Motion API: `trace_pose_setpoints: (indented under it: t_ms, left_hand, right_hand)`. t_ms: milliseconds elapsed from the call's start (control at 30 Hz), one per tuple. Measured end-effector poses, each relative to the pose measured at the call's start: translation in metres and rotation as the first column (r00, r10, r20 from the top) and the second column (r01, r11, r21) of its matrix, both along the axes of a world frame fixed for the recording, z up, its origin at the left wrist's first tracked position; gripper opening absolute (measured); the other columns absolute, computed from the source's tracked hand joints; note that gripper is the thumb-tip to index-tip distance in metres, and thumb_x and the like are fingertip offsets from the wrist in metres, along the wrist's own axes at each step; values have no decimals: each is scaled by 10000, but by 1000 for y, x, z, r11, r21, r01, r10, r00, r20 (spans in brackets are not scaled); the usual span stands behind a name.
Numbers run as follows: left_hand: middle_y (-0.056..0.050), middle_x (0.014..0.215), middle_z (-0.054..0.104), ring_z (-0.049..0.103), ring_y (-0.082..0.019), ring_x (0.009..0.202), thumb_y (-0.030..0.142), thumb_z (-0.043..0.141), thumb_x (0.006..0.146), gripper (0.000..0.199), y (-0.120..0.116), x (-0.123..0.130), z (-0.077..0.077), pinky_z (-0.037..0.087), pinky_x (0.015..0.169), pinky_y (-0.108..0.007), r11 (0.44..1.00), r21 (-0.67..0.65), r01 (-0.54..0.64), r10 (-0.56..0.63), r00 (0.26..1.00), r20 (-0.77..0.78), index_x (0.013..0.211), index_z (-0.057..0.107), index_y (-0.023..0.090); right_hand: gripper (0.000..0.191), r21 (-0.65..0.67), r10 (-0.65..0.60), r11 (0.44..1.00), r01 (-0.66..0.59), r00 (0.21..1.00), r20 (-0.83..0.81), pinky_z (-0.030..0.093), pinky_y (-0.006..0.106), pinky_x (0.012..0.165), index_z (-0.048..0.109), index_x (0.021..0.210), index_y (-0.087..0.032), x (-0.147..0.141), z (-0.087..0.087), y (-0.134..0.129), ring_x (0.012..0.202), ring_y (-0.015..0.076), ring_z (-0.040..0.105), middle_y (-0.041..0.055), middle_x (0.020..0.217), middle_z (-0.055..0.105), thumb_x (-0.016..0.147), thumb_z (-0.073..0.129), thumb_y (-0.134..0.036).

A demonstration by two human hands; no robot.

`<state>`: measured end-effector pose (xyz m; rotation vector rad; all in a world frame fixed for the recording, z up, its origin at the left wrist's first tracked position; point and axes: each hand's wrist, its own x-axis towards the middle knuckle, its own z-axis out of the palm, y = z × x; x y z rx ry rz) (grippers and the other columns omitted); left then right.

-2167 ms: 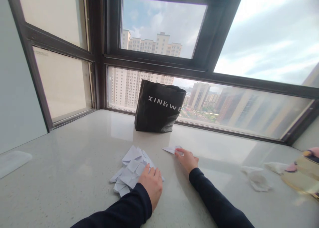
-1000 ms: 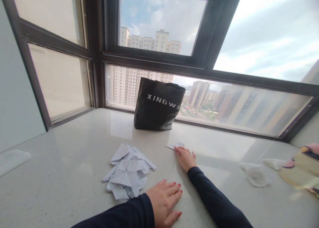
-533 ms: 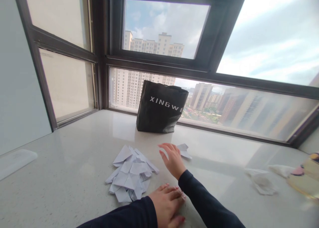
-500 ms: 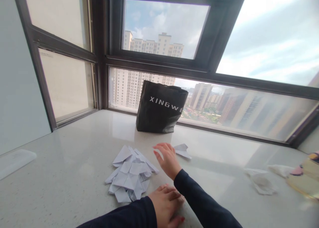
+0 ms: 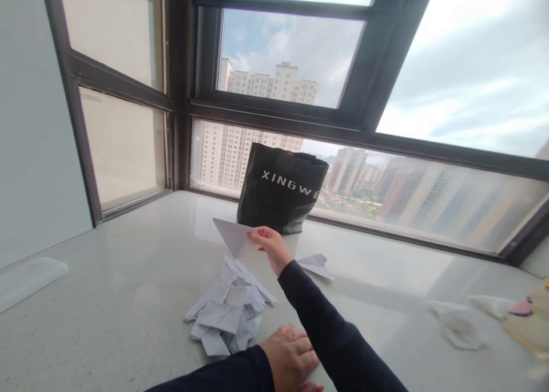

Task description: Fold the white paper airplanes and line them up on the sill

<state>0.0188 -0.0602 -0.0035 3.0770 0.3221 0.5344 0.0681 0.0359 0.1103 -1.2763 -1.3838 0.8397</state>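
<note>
My right hand (image 5: 271, 244) is raised over the windowsill, pinching a white paper plane (image 5: 231, 235) between thumb and fingers. The plane's pointed side hangs downward, in front of the black bag's lower left corner. Below it lies a loose pile of folded white paper planes (image 5: 229, 312), stacked over one another. To the right of my right wrist, a single paper plane (image 5: 316, 265) rests on the sill. My left hand (image 5: 291, 355) lies palm down on the sill, right of the pile, its fingers stretched out and holding nothing.
A black bag (image 5: 283, 189) with white lettering stands upright against the window. Crumpled clear plastic (image 5: 458, 323) and a yellowish item (image 5: 529, 318) are at the right. A flat whitish translucent object (image 5: 30, 280) sits at the far left. Dark window frames (image 5: 278, 115) border the sill.
My right hand has gone from beside the pile, up and slightly left, and now holds a paper plane lifted from the pile's top. My left hand stays on the sill. The view has shifted slightly.
</note>
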Motion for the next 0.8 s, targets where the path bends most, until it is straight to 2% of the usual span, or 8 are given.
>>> trace_pose_setpoints:
  t_ms: [100, 200, 267, 367, 467, 600, 700, 800]
  left_hand:
    - [-49, 1252, 440, 402, -202, 1119, 454, 378, 819, 471, 2, -2, -5, 308, 937, -340, 996, -87, 38, -35, 999, 35, 1207, 369, 188]
    - [-51, 1281, 406, 386, -199, 1138, 453, 370, 823, 482, 2, -2, -5, 297, 946, -337, 989, -142, 45, -40, 999, 33, 1225, 356, 187]
    - [-50, 1283, 404, 382, -199, 1142, 454, 368, 823, 480, 1, -3, -2, 293, 948, -338, 985, -169, 44, -41, 999, 20, 1224, 362, 191]
    - [-54, 1286, 399, 381, -205, 1144, 452, 361, 821, 485, 0, -6, 6, 284, 951, -352, 977, -209, 46, -46, 999, 6, 1230, 357, 192]
    - [-63, 1293, 388, 375, -213, 1148, 440, 355, 821, 482, -2, -10, 14, 275, 954, -369, 968, -247, 46, -47, 999, -1, 1233, 352, 190]
    - [-56, 1307, 366, 354, -219, 1163, 417, 360, 818, 478, -6, -12, 21, 274, 953, -392, 959, -282, 34, -40, 999, -16, 1243, 333, 201]
    - [-55, 1309, 364, 347, -220, 1168, 396, 373, 809, 474, -9, -12, 24, 274, 953, -392, 961, -277, 3, -12, 999, -34, 1239, 339, 198]
    - [-68, 1312, 358, 340, -220, 1172, 389, 352, 816, 470, -12, -14, 29, 275, 952, -387, 965, -263, -6, -5, 999, -38, 1241, 334, 187]
  right_hand:
    - [323, 65, -57, 996, 66, 990, -128, 392, 233, 551, 547, 714, -166, 49, 16, -4, 611, 123, 543, 9, 678, 603, 557, 610, -441]
    - [330, 97, -127, 984, 150, 969, -211, 409, 237, 542, 543, 705, -169, 101, 19, -16, 594, 131, 556, 12, 657, 610, 516, 649, -419]
    - [357, 96, -194, 970, 222, 952, -235, 422, 253, 532, 559, 729, -160, 133, 12, -24, 577, 145, 563, 22, 644, 614, 493, 668, -404]
    - [403, 98, -406, 897, 431, 892, -198, 428, 269, 493, 578, 760, -142, 168, -9, -27, 556, 167, 568, 37, 638, 620, 471, 666, -408]
    - [435, 85, -523, 839, 537, 840, -145, 434, 275, 484, 569, 839, -131, 184, -35, -23, 544, 172, 565, 24, 595, 603, 487, 640, -377]
    - [472, 75, -607, 793, 605, 794, 23, 435, 275, 509, 537, 972, -126, 186, -64, -16, 530, 160, 552, -16, 546, 562, 536, 584, -300]
    - [418, 76, -625, 777, 625, 752, 209, 422, 285, 555, 553, 964, -145, 184, -76, -15, 538, 158, 533, -32, 539, 534, 560, 554, -251]
    - [361, 88, -604, 778, 622, 701, 380, 408, 283, 646, 567, 945, -158, 182, -80, -15, 617, 160, 534, -15, 603, 546, 588, 531, -193]
